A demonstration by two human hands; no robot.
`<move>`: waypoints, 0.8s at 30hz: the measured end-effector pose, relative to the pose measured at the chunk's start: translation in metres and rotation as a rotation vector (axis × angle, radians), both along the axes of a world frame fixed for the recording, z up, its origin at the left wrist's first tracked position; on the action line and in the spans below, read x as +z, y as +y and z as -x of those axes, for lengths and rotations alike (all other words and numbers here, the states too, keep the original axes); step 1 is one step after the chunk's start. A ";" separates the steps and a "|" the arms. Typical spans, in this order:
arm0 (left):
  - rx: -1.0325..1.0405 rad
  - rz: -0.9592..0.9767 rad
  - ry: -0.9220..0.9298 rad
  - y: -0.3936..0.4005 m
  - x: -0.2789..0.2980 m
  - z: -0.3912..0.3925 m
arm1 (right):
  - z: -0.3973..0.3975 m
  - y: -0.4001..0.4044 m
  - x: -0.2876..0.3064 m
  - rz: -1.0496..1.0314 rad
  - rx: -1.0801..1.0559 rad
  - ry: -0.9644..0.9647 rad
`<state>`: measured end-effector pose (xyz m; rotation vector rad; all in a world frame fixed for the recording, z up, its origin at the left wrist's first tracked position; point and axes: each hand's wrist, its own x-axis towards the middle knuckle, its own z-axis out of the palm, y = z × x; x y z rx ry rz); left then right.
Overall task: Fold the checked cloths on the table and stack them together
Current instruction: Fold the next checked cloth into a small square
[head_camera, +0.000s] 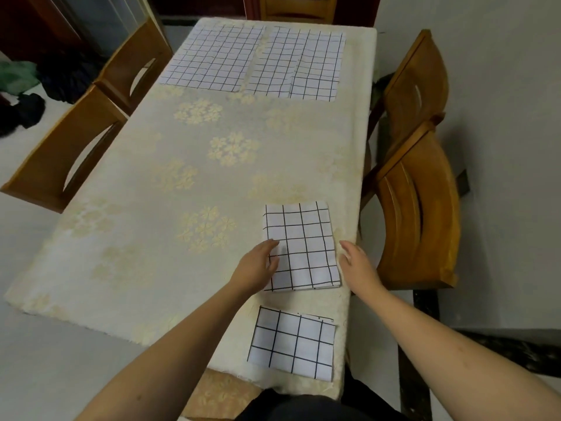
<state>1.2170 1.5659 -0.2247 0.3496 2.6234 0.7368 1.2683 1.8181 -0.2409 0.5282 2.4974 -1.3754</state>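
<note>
Hands (258,262) beside neatly folded checked cloth (303,247)

Two bare forearms reach up from the bottom edge of the frame toward its lower centre, converging as they go. The left hand (257,264) lies palm down with its fingers straight and close together, fingertips pointing to the upper right. The right hand (355,261), slightly right of centre, is held with relaxed, loosely spread fingers pointing to the upper left, its wrist straight.
</note>
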 end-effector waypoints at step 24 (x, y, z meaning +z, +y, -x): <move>0.410 -0.143 0.040 0.002 -0.039 0.026 | 0.038 -0.020 0.006 -0.280 0.100 -0.007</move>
